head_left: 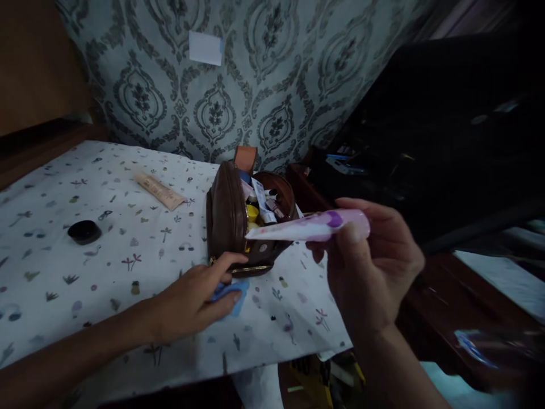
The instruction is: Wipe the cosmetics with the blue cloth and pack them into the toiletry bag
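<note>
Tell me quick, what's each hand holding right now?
Left hand: closed on a blue piece, maybe cloth, index finger at the brown bag.
Right hand: closed on a pink-and-white tube.

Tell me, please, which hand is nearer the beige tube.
Left: the left hand is in front and right of the beige tube; the right hand is farther right.

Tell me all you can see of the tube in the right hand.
The tube looks like plastic, white toward its thin, tapering end and pink toward the thicker end, with a purple patch there. The right hand grips the pink end, thumb in front. It is held nearly level, thin end pointing to the picture's left, before the open brown bag.
</note>
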Demonstrator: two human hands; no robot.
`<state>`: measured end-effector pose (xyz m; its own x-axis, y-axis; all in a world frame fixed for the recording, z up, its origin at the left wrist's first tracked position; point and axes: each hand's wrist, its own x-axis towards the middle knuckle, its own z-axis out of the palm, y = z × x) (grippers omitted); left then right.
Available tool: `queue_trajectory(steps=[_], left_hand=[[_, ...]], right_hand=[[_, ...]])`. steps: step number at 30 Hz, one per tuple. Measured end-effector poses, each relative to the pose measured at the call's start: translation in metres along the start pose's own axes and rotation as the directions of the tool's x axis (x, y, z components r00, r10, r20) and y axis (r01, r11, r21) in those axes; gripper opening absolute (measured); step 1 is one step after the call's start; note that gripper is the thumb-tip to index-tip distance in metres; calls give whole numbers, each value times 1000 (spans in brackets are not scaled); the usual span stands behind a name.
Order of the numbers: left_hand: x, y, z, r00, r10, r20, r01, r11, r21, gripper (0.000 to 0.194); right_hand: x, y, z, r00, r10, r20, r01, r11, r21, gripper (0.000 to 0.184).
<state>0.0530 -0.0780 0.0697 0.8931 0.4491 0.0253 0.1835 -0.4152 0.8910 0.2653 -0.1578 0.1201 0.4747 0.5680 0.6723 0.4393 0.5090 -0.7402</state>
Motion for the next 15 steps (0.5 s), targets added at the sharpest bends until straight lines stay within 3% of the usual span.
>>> queue_trajectory(steps=[3,6,10,15], left_hand=[[10,3,15,1000,27,-15,-23,969,248,66],[21,0,24,998,34,-56,-7,906,423,73],[26,-4,22,995,91,-49,-49,835,548,51],[23,-12,18,950,306,-56,-193,720,667,40]], right_hand=[[13,3,-9,996,-14,-87,12,1000,-28,19],[22,8,-12,996,-11,-87,6,999,-54,20],[30,17,-8,1000,6,2,-6,992,-129,23],[41,22,-3,993,15,119,24,945,-326,27]])
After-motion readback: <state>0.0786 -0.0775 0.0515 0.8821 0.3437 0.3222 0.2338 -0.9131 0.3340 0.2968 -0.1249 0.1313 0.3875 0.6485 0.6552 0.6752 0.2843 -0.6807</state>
